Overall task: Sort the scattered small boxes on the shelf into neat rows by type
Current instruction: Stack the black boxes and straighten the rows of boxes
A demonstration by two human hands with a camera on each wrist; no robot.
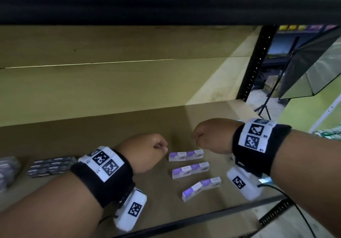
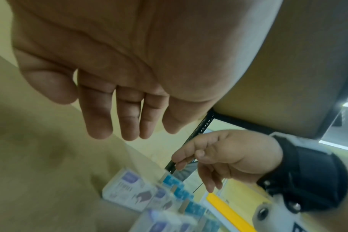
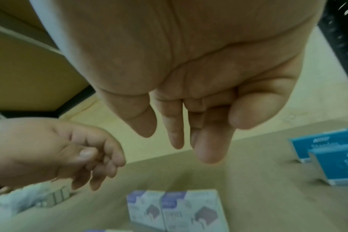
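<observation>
We see two hands over a brown shelf (image 1: 92, 138), and neither one holds a thing. The left hand (image 1: 145, 151) is in the middle of the head view, a bit to the left, with its fingers (image 2: 97, 116) hanging loose and a little bent. The right hand (image 1: 212, 134) is just to the right of it, and its fingers (image 3: 209, 141) hang loose too. The two hands are near each other but apart. Below them, in the lower middle of the head view, lie the purple and white boxes (image 1: 186, 155) in three short pairs, one under the other; the lowest pair is tilted. At the left edge of the head view sit the dark boxes (image 1: 51, 166) in a row, with grey boxes (image 1: 7, 169) beside them. In the right wrist view, at the right edge, stand the blue boxes (image 3: 336, 160).
</observation>
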